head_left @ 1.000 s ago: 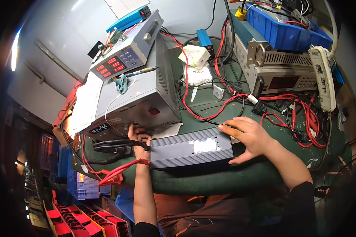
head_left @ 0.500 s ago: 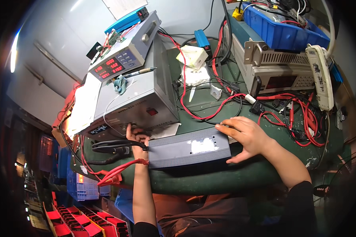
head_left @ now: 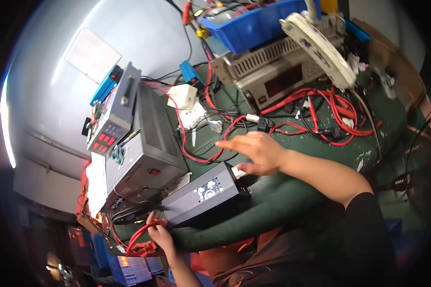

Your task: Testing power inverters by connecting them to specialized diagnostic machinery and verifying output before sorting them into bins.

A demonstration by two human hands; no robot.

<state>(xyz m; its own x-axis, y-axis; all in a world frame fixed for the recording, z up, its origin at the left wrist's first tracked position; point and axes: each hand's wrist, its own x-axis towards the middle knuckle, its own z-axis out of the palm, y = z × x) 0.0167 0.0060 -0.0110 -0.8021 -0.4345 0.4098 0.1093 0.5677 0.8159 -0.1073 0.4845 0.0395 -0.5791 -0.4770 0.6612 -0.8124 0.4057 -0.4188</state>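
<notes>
The long dark gray metal box (head_left: 189,204) lies at a slant on the green bench (head_left: 282,191), near the front edge. The right hand (head_left: 255,152) is open and holds nothing, with its fingers stretched out over the bench just past the far end of the metal box. The left hand (head_left: 161,234) is by the other end, right at the thick red wires (head_left: 138,235). I cannot tell if it grips them. Behind the metal box stands a big gray power unit (head_left: 146,150) with a red switch (head_left: 153,171). A meter (head_left: 111,131) with glowing red numbers sits on top.
</notes>
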